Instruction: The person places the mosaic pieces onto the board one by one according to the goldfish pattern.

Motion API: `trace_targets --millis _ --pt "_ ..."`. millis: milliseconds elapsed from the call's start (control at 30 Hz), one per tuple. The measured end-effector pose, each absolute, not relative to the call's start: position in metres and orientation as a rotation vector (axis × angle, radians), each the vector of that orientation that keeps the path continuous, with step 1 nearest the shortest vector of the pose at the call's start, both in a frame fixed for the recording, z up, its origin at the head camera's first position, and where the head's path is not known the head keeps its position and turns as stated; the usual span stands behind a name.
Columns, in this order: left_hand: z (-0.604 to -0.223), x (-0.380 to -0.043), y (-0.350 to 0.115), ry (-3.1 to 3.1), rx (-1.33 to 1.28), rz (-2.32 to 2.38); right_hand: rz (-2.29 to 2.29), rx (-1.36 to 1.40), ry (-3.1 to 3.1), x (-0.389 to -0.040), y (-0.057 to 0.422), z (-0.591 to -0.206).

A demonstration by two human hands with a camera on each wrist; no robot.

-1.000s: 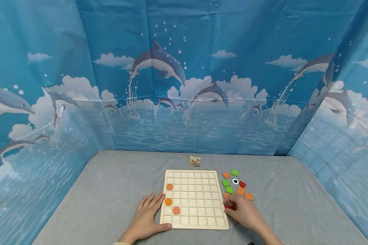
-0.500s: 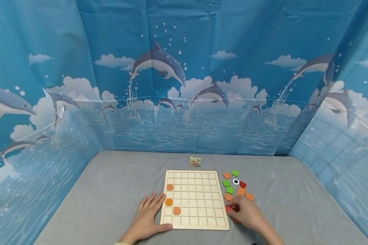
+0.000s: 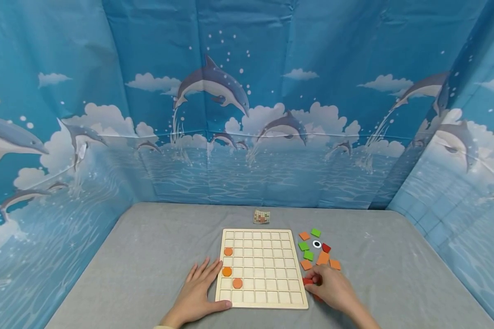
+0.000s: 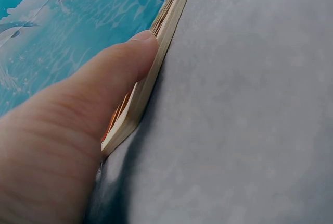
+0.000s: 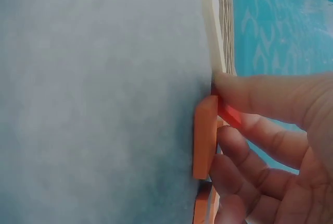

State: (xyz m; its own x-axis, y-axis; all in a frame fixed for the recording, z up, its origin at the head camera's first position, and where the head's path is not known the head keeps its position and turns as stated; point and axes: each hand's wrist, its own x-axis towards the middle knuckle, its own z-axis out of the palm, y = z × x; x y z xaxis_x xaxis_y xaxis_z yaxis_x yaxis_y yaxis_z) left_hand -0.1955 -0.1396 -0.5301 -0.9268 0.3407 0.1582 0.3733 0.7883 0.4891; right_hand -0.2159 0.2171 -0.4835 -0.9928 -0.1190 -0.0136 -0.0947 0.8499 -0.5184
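Note:
A pale wooden board (image 3: 260,305) with a square grid lies on the grey-covered table. My left hand (image 3: 194,291) rests at its left side with fingers spread, the fingertips at the edge and the thumb on the front left corner; the left wrist view shows that thumb (image 4: 117,62) along the rim. Three round orange pieces (image 3: 237,283) sit in squares at the board's left. Beside the right edge, my right hand (image 3: 331,285) pinches a red piece (image 5: 230,114) between thumb and index finger. An orange block (image 5: 205,139) lies close to these fingers, and part of the red piece is hidden.
Right of the board lie several loose pieces: green tiles (image 3: 303,246), orange tiles (image 3: 323,258), a dark red piece (image 3: 326,247) and a white disc with a black centre (image 3: 316,244). A small patterned card (image 3: 261,216) lies behind the board. A dolphin-print curtain (image 3: 247,173) surrounds the table.
My right hand has shifted slightly right and away from the board's edge, with the red piece in its fingers now tilted. An orange tile behind it has come into view. My left hand stays put.

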Motion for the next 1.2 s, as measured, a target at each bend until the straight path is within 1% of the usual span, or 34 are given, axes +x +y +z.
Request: trace_targets --millis 667,1067,1200 --pt "-0.532 -0.196 -0.14 -2.886 -0.575 -0.803 -1.112 -0.069 2.906 -0.218 0.216 -0.487" --pt "-0.534 -0.196 -0.14 -2.914 -0.561 -0.799 -1.246 -0.177 2.87 -0.22 0.201 -0.484" --pt "-0.535 -0.196 -0.14 -2.912 -0.562 -0.798 -1.26 -0.275 2.866 -0.221 0.195 -0.483"
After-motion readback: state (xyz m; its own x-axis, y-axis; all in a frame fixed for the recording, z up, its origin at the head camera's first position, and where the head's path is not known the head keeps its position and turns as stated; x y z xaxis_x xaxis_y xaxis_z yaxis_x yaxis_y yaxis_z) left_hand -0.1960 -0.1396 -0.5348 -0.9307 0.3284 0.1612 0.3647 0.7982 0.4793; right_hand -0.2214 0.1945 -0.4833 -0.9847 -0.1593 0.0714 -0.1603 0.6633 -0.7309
